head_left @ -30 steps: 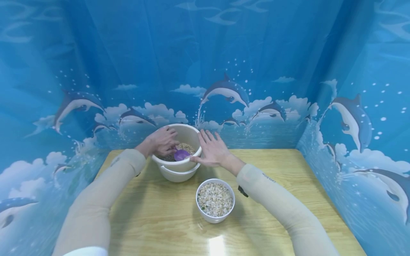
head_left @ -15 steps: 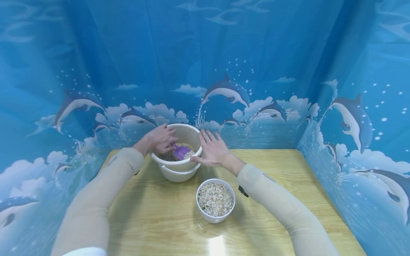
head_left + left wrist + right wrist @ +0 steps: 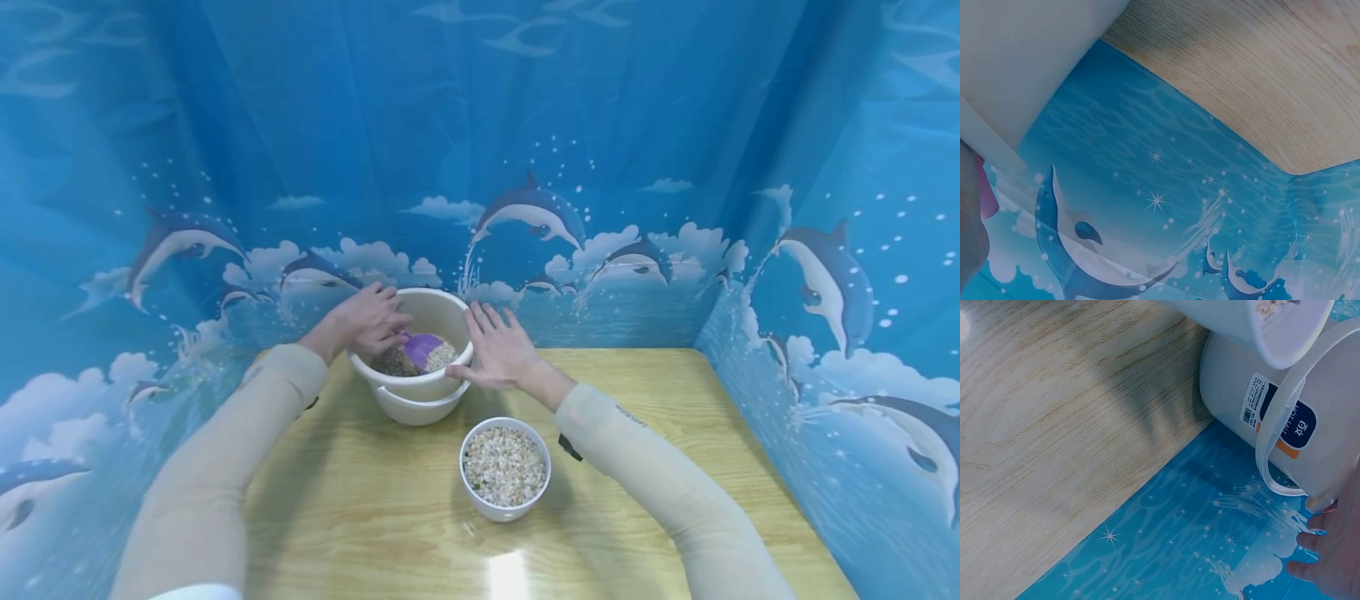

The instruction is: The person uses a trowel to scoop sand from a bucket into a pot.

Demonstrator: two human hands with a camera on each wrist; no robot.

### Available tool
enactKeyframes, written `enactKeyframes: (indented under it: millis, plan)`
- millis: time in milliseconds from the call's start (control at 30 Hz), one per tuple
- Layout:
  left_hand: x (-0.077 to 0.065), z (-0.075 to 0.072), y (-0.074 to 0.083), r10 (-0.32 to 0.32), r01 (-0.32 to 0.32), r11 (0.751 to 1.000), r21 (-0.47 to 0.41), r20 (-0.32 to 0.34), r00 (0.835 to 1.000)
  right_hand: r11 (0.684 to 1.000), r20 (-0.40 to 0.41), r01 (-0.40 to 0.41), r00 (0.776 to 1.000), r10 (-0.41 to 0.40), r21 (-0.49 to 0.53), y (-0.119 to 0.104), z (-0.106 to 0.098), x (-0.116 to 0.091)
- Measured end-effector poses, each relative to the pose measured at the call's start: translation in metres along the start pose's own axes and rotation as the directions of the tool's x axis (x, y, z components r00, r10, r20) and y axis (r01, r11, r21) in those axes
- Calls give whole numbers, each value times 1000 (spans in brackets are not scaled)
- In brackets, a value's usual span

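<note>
A purple scoop point(image 3: 422, 351) is gripped by my left hand point(image 3: 372, 317) at the left rim of a white bucket point(image 3: 420, 411). Its blade lies on mixed grains inside, darker ones to the left and pale grains point(image 3: 441, 357) at its tip. A sliver of the scoop point(image 3: 986, 194) shows at the left edge of the left wrist view. My right hand point(image 3: 495, 346) rests with straight fingers against the bucket's right side, thumb at the rim. Nearer to me stands a white tub point(image 3: 504, 510) filled with pale grains. My left fingertips are partly hidden.
A wooden table point(image 3: 637, 467) carries both containers. Blue dolphin-print sheeting point(image 3: 645, 125) encloses the back and sides, close behind the bucket. The bucket's handle point(image 3: 1266, 440) hangs down its outer side beside a printed label point(image 3: 1291, 419).
My left hand has drawn slightly up and left with the scoop, whose blade has turned, and more pale grains show at its tip. The right hand stays in place.
</note>
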State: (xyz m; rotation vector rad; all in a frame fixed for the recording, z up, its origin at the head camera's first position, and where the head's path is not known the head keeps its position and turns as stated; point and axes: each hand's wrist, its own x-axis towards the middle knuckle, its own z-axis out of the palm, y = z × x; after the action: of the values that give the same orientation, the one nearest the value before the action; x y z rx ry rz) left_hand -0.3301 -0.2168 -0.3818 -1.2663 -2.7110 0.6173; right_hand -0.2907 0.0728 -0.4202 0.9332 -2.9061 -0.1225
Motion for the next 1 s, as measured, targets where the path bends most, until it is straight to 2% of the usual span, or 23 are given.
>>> enactKeyframes:
  millis: [600,1000]
  plan:
    - [-16,2,-11,-60,55,993,-101,-51,997,1000,-3,-3,1000,3,-2,-1,-1,-1]
    - [-26,3,-10,-94,85,992,-94,-96,991,1000,2,-4,1000,4,-13,-1,-1,-2]
